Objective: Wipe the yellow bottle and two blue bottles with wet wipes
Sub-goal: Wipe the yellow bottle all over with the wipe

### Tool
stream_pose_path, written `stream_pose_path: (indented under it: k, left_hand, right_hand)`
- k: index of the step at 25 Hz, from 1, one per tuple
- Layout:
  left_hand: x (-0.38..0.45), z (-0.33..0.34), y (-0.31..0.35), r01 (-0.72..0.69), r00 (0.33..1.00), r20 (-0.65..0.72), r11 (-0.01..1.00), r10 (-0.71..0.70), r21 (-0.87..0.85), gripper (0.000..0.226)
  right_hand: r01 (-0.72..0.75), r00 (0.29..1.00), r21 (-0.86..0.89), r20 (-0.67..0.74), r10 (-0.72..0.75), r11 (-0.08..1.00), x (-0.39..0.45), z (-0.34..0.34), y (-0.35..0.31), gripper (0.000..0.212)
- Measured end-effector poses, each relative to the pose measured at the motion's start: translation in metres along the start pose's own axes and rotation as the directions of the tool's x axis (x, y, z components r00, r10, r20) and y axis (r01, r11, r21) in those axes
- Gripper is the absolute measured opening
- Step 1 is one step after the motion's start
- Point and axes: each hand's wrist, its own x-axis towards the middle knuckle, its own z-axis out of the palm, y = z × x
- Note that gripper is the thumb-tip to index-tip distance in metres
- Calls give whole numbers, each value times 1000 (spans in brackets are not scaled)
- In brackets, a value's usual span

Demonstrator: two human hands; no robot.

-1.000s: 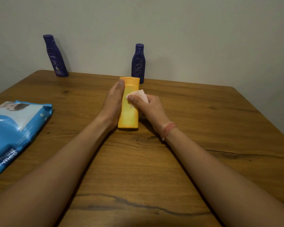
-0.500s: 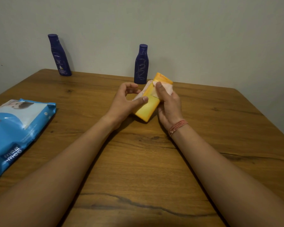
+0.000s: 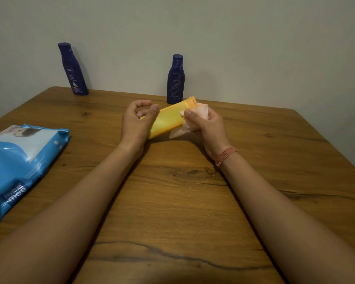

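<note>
Above the desk's middle, the yellow bottle (image 3: 168, 119) lies tilted, long axis running left-right; left hand (image 3: 136, 121) pinches its base, right hand (image 3: 203, 124) presses a wet wipe (image 3: 193, 119) around its cap end.

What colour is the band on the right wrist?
Pinkish-red thread wristband, several thin strands, seen in the head view.

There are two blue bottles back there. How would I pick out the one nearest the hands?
Start at the wall along the table's far edge, where two blue bottles stand upright. Take the middle bottle, just behind the tilted yellow bottle. It is shorter than the corner bottle and shows pale scribbled lines, not a printed label.
</note>
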Motion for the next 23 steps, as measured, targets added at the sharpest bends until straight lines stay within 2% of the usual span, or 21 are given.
stream_pose_path:
  k: [2,4,7,10,13,15,17,18,19,21,23]
  left_hand:
    - [-1,1,0,-54,998,29,993,51,105,19]
    - [-3,3,1,-134,990,64,968,123,211,15]
    - [-4,3,5,-234,969,143,935,202,265,10]
    - [-5,3,5,-266,956,206,915,209,303,9]
    - [-4,2,3,-252,956,227,910,183,328,11]
    - [-3,2,1,-261,952,249,897,178,356,11]
    - [-4,4,-1,-299,937,293,865,189,402,11]
    - [-5,5,-1,-327,923,336,844,188,426,11]
    - [-6,6,-2,-366,900,396,813,185,454,17]
    - [-9,8,-3,-460,837,524,721,157,518,44]
    - [-10,9,-4,-510,809,574,636,127,579,67]
  right_hand:
    - [54,997,-176,-39,-62,983,-2,2,1,15]
    - [57,994,-204,-80,-75,977,-1,4,3,18]
    - [23,997,-64,-70,-27,998,1,1,3,17]
    - [-11,1000,109,9,10,994,2,-4,1,38]
    - [-33,999,142,37,28,989,2,-8,-1,44]
    - [-48,999,-70,-27,46,996,3,-9,-3,39]
    - [-58,992,-308,-121,22,950,3,-9,-3,28]
    - [-59,988,-364,-152,3,930,3,-9,-3,26]
    - [-51,986,-389,-165,-15,920,4,-8,-2,26]
    - [-28,984,-407,-173,-47,913,4,-9,-1,24]
    - [-8,986,-397,-154,-58,918,4,-10,-1,21]
